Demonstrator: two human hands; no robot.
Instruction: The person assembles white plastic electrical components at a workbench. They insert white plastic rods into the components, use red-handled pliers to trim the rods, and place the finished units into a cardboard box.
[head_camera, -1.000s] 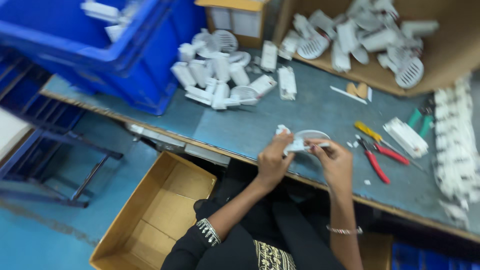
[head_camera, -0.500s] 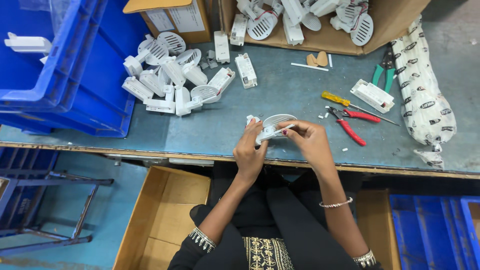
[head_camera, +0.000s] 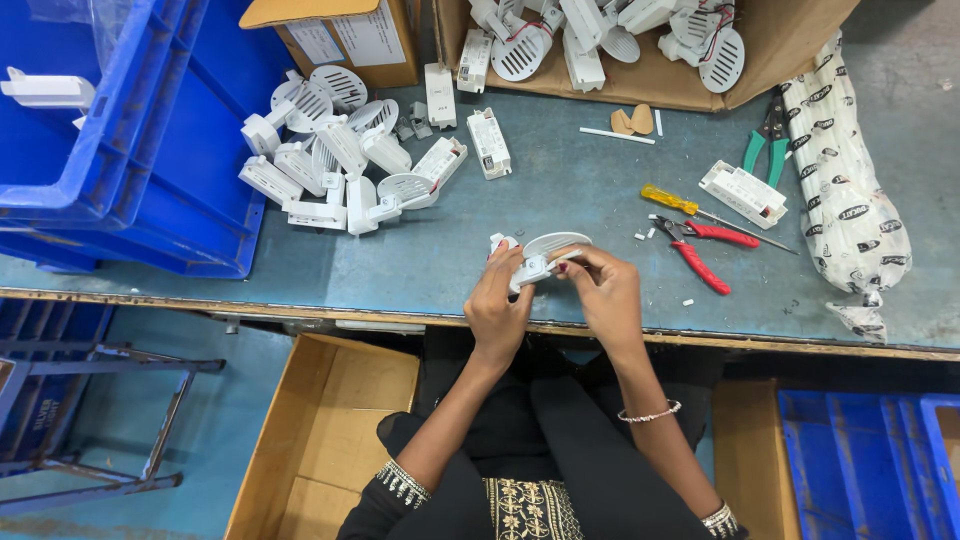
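My left hand (head_camera: 500, 305) and my right hand (head_camera: 603, 290) together hold a small white plastic lamp fitting (head_camera: 540, 257) with a round slotted grille, just above the front part of the blue-grey worktable (head_camera: 440, 270). The left fingers grip its left end, and the right fingertips pinch its right side. A pile of similar white fittings (head_camera: 340, 165) lies on the table to the upper left of my hands.
Red-handled pliers (head_camera: 700, 250), a yellow-handled screwdriver (head_camera: 690, 205), green-handled pliers (head_camera: 768, 140) and a white driver box (head_camera: 745, 193) lie to the right. A printed plastic bag (head_camera: 845, 190) is far right. Blue crates (head_camera: 110, 130) stand left, and a cardboard box of fittings (head_camera: 620, 50) sits behind. An open carton (head_camera: 330, 430) is under the table.
The view has shifted so the table sits more squarely ahead. My hands stay on the white fitting, with the fingers working slightly around it.
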